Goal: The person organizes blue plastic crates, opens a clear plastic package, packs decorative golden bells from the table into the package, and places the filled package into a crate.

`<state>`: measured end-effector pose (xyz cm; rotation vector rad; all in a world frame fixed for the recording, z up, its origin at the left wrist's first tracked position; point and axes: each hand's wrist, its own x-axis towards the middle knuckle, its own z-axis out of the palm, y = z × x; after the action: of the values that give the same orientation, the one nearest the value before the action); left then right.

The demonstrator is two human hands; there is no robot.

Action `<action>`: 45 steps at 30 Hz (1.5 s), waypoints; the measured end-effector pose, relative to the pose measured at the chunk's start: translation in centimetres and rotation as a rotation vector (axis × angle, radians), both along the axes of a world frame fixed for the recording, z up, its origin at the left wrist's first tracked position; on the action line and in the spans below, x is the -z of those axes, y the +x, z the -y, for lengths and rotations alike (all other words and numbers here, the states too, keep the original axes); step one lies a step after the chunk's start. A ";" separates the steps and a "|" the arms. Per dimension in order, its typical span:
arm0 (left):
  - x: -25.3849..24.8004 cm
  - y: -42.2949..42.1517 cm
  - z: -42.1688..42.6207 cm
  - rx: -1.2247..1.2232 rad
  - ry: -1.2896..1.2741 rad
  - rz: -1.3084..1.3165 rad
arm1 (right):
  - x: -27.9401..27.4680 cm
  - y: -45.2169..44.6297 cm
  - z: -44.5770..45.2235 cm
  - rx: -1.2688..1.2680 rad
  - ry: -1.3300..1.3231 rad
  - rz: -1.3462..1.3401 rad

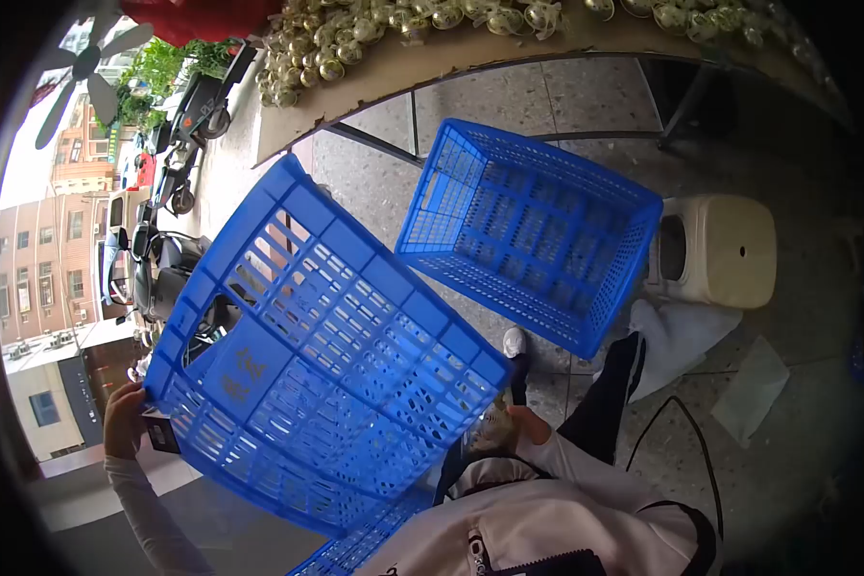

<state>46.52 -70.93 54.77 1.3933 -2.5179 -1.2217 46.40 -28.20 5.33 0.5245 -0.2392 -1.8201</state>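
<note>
A large blue plastic crate [250, 379] is tilted up in front of my body, its slotted wall and handle hole facing me. My left hand [125, 420] has its fingers closed round the crate's rim at the far left, beside a small dark tag [160, 432]. Near the crate's lower right corner, my right hand [530, 424] is closed. Beside it is a shiny gold-coloured bundle [490, 429]; what the fingers grip is largely hidden. A second blue crate [432, 206] stands on the floor ahead, open side up, with a see-through slatted bottom.
Many gold baubles [331, 69] are heaped on a brown-topped table [298, 120] ahead. A beige plastic stool [739, 252] stands right of the second crate. White plastic sheeting [691, 346] and a black cable [706, 461] lie on the floor. Scooters [168, 259] are outside at left.
</note>
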 end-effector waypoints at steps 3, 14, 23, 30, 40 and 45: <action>-2.6 -2.9 -8.6 0.084 -0.049 0.005 | 0.2 -2.6 -3.6 -0.040 -0.009 -0.061; 8.4 -7.1 -34.5 -0.005 -0.131 -0.071 | 5.7 -14.8 -25.9 -0.158 0.634 -0.254; 10.0 -2.9 -29.0 -0.149 0.086 0.012 | 4.4 -11.6 -25.8 -0.635 0.742 -0.312; 8.8 2.0 -28.6 -0.243 0.047 0.040 | 2.3 -7.2 -23.6 -0.500 0.570 -0.205; -1.9 -4.6 -32.8 -0.138 -0.238 -0.007 | 1.0 -9.5 -14.1 -0.253 0.350 -0.062; -3.8 -10.1 -38.4 -0.097 -0.370 -0.157 | 0.4 -16.7 -13.6 -0.102 0.259 -0.072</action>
<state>36.40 -32.53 58.60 1.2581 -2.3797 -0.7643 29.66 -14.55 4.88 0.6389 0.0731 -1.7764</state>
